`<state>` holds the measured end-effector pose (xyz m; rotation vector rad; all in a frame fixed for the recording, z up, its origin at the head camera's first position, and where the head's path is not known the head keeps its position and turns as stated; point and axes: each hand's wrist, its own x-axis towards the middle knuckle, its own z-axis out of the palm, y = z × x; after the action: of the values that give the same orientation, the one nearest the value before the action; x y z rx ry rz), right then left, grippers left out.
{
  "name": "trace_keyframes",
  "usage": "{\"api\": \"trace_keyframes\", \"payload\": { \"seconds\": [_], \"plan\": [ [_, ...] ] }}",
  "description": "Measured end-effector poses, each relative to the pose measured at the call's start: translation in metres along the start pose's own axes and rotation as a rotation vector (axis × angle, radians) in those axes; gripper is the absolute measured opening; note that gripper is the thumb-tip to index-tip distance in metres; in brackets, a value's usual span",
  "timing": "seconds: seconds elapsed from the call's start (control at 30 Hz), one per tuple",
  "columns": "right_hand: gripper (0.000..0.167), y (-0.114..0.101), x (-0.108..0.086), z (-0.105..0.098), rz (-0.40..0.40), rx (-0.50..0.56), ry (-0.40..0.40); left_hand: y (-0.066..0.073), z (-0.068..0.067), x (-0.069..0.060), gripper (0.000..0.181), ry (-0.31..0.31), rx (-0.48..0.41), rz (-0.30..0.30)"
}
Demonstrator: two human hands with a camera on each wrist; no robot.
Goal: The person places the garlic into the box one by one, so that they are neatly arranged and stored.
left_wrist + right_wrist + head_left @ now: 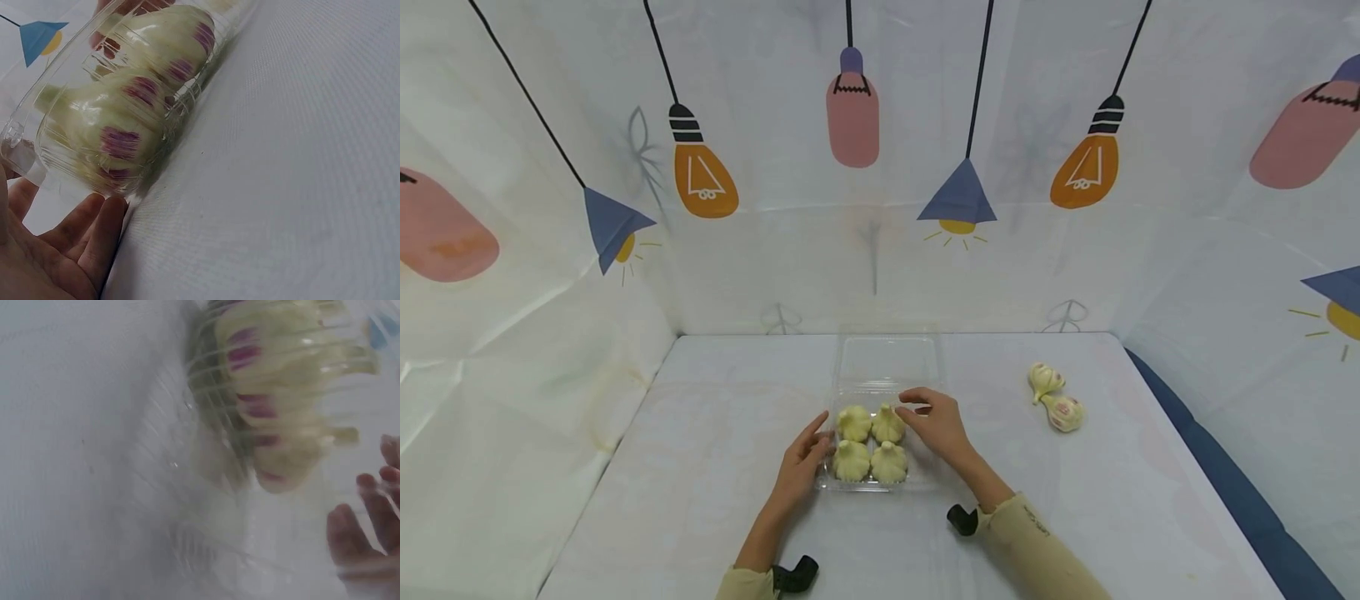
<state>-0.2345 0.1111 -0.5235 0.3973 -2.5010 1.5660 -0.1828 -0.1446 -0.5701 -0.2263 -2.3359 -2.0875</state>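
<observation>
A clear plastic clamshell box (pixel 874 488) lies on the table with its lid (pixel 887 360) folded back. Several pale garlic bulbs (pixel 852 461) sit inside in two rows, and purple streaks show on the bulbs (pixel 128 119) through the wall. My left hand (pixel 801 467) is at the box's left side, its fingers (pixel 103 234) loosely bent against the plastic. Over the right edge, my right hand (pixel 936 423) hovers by the far right bulb (pixel 889 425). In the blurred right wrist view its fingers (pixel 350 534) are spread and apart from the bulbs.
Two more garlic bulbs (pixel 1064 412) lie together on the white tabletop (pixel 715 467) to the right. Cloth walls (pixel 760 250) printed with lamps stand behind and at both sides. Blue fabric (pixel 1217 467) shows beyond the table's right edge.
</observation>
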Motion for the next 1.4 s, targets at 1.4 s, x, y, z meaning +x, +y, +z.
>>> {"api": "trace_keyframes", "payload": {
  "seconds": [1.4],
  "plan": [
    [0.023,0.031,-0.015,-0.117,0.081,-0.174,0.166,-0.007,-0.001,0.000,0.044,-0.001,0.043,0.175]
  ]
}}
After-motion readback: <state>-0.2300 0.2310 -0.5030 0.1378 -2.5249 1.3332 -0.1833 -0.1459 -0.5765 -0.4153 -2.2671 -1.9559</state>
